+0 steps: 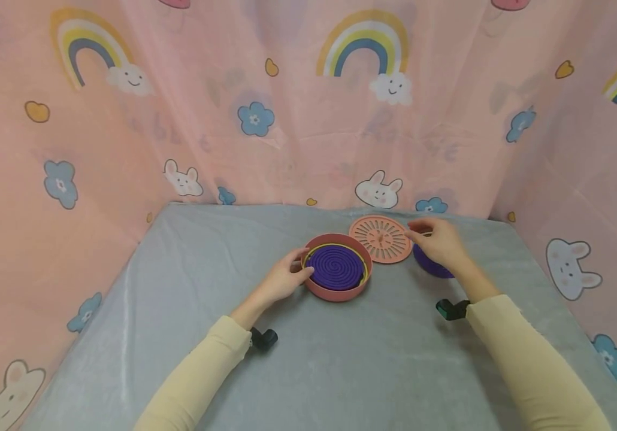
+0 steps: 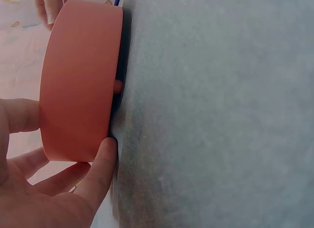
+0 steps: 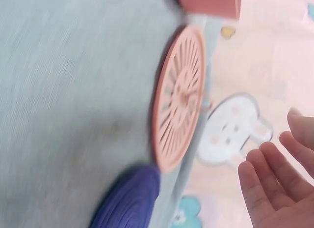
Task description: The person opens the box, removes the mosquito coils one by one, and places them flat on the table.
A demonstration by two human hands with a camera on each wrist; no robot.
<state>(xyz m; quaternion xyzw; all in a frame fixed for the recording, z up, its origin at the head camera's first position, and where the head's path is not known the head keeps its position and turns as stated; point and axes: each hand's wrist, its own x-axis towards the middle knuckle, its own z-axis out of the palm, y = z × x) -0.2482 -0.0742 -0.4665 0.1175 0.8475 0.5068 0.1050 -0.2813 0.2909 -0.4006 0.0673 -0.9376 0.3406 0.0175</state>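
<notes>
My left hand [image 1: 281,278] grips the left side of a round coral-pink mosquito coil box [image 1: 335,295], thumb at its rim and fingers along its wall. Inside the box lies a purple mosquito coil [image 1: 335,267], framed by a yellow ring [image 1: 365,269]. In the left wrist view, the fingers spread around the outer wall of the box [image 2: 81,85], one fingertip low by the cloth. My right hand [image 1: 439,242] hovers above a second purple coil [image 1: 431,266], partly hiding it in the head view. The right wrist view shows its fingers loosely bent, holding nothing.
A slotted coral-pink lid [image 1: 381,239] lies between the box and the second coil, behind them. The grey cloth [image 1: 341,365] covers the table, and a printed pink curtain [image 1: 298,149] closes off the back and sides. Both wrists carry small black cameras.
</notes>
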